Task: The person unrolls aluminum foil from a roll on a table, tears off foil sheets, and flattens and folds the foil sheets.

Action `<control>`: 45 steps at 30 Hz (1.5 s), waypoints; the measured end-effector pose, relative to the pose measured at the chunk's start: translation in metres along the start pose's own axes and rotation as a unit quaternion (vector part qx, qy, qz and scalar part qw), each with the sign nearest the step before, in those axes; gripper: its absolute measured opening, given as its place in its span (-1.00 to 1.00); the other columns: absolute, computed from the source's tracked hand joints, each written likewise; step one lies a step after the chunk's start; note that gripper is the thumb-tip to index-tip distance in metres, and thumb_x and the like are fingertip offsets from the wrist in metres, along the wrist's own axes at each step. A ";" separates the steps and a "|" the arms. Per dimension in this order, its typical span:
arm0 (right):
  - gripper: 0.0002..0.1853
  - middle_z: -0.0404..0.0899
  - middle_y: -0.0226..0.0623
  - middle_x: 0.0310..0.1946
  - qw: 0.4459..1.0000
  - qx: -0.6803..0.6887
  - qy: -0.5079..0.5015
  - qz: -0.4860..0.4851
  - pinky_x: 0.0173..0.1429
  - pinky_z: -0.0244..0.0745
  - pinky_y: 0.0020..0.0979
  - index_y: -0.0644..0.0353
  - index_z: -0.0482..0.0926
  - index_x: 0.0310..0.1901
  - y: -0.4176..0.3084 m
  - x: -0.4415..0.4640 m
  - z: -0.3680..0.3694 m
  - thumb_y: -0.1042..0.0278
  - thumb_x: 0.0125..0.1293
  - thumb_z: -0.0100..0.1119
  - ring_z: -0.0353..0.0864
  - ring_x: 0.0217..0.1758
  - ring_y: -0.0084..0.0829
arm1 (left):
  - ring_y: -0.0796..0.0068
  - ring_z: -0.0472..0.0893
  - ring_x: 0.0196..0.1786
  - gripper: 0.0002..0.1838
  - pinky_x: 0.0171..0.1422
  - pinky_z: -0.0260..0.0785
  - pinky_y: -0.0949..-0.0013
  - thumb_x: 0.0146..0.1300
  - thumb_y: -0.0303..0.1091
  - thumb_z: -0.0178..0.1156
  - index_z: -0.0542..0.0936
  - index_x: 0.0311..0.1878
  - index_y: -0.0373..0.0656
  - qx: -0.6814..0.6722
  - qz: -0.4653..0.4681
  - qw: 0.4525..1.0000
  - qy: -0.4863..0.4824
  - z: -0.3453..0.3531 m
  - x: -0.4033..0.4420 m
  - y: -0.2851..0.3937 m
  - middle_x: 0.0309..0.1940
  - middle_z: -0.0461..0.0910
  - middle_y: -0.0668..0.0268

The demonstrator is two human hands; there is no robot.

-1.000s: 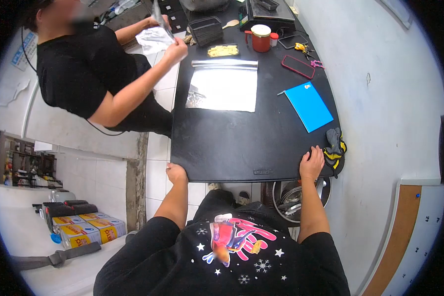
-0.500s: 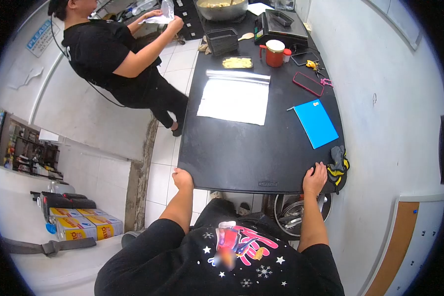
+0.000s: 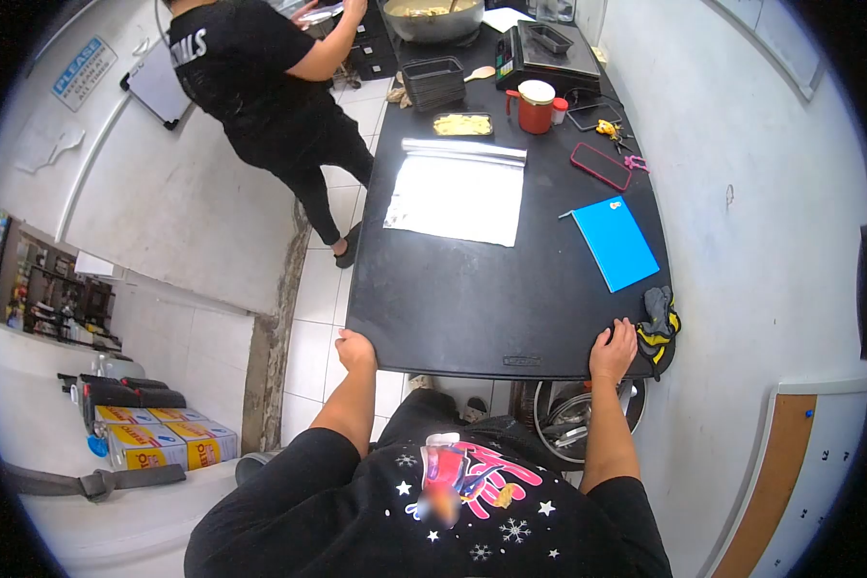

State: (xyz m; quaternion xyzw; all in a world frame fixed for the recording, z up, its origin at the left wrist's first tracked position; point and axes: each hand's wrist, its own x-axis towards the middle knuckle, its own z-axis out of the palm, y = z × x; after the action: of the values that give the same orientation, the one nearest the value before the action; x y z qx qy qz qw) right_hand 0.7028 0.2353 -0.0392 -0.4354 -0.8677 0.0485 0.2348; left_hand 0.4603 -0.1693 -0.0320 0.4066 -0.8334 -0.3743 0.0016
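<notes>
My left hand [image 3: 356, 350] is wrapped round the near left corner of the black table [image 3: 433, 299]. On the near right edge lies my right hand [image 3: 613, 351], its fingers over the tabletop, beside grey and yellow gloves [image 3: 657, 328]. A sheet of foil [image 3: 456, 195] is spread on the table, its rolled end at the back. Behind it sits a small black tray of yellow food [image 3: 462, 124]. A blue notebook [image 3: 615, 243] and a red-edged phone [image 3: 601, 167] lie to the right. Neither hand touches these.
A co-worker [image 3: 260, 77] stands beyond the table's left side. Stacked black trays [image 3: 433, 83], a wooden spoon [image 3: 480, 73], a red mug [image 3: 535, 108], a scale [image 3: 557, 60] and a large pot [image 3: 433, 23] are at the back. A wall [image 3: 742, 260] runs along the right.
The co-worker has turned away and moved toward the back, a clear sheet no longer plainly in view. My view has shifted, but both my hands stay at the table edge.
</notes>
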 end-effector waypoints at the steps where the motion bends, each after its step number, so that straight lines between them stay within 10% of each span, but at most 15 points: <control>1: -0.66 0.41 -0.18 0.19 1.000 0.000 0.001 0.001 0.39 0.12 -0.11 0.18 0.49 0.03 0.000 0.000 0.000 0.29 0.24 0.03 0.29 0.32 -0.12 | -0.20 0.48 0.10 -0.39 0.23 0.27 0.02 0.39 0.02 -0.30 0.46 0.04 -0.41 0.001 0.003 1.000 0.001 0.003 0.004 -0.004 0.00 0.50 -0.23; 17: -0.66 0.41 -0.17 0.18 1.000 0.002 0.003 -0.004 0.38 0.15 -0.11 0.19 0.48 0.03 -0.002 0.000 -0.002 0.31 0.24 0.04 0.30 0.31 -0.12 | -0.21 0.49 0.07 -0.40 0.23 0.29 0.03 0.39 0.02 -0.27 0.45 0.06 -0.38 -0.023 -0.009 1.000 -0.010 0.004 0.008 -0.006 0.02 0.50 -0.20; 23: -0.67 0.42 -0.15 0.17 1.000 0.009 0.011 -0.014 0.37 0.16 -0.11 0.20 0.49 0.03 -0.002 0.000 -0.004 0.32 0.24 0.05 0.31 0.30 -0.11 | 0.00 0.33 0.24 -0.55 0.25 0.18 -0.03 0.28 -0.09 0.02 0.41 0.17 -0.12 0.126 0.080 0.985 0.080 -0.007 -0.016 0.011 0.15 0.36 0.05; 26: -0.67 0.42 -0.14 0.17 1.000 -0.001 0.008 -0.013 0.37 0.16 -0.10 0.21 0.50 0.02 0.000 0.000 0.000 0.32 0.24 0.05 0.31 0.30 -0.10 | 0.10 0.27 0.27 -0.53 0.26 0.10 -0.02 0.15 -0.23 0.18 0.40 0.15 -0.05 0.130 0.462 0.872 0.097 -0.006 -0.002 -0.001 0.15 0.35 0.12; 33: -0.66 0.40 -0.13 0.19 1.000 -0.012 -0.014 -0.018 0.37 0.16 -0.09 0.22 0.49 0.03 0.001 0.001 0.000 0.34 0.22 0.06 0.28 0.32 -0.07 | 0.11 0.32 0.22 -0.56 0.29 0.07 -0.05 0.05 -0.37 0.21 0.45 0.07 -0.05 0.095 0.728 0.672 -0.101 0.032 0.028 0.127 0.11 0.38 0.15; 41: -0.60 0.40 0.02 0.10 0.997 0.059 -0.056 0.011 0.32 0.20 -0.09 0.26 0.46 0.02 -0.047 0.016 -0.007 0.48 0.09 0.13 0.31 0.21 0.06 | 0.26 0.41 0.14 -0.58 0.31 0.11 -0.02 0.20 -0.40 0.01 0.41 0.17 0.03 0.323 0.824 0.449 -0.124 0.099 0.052 0.211 0.00 0.45 0.22; 45: -0.62 0.49 -0.11 -0.09 0.952 0.253 -0.129 0.112 0.01 0.48 -0.29 0.27 0.48 0.01 -0.119 0.014 -0.005 0.55 0.10 0.15 0.56 -0.14 -0.23 | 0.36 0.50 0.01 -0.66 0.28 0.16 0.04 0.24 -0.38 -0.04 0.44 0.09 0.03 0.363 0.822 0.393 -0.194 0.106 0.055 0.215 -0.19 0.51 0.31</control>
State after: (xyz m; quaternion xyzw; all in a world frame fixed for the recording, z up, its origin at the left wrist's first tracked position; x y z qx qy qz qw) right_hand 0.6104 0.1727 0.0046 -0.4465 -0.7954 0.3479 0.2167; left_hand 0.2453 -0.0569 0.0094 -0.5979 -0.7978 0.0778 -0.0011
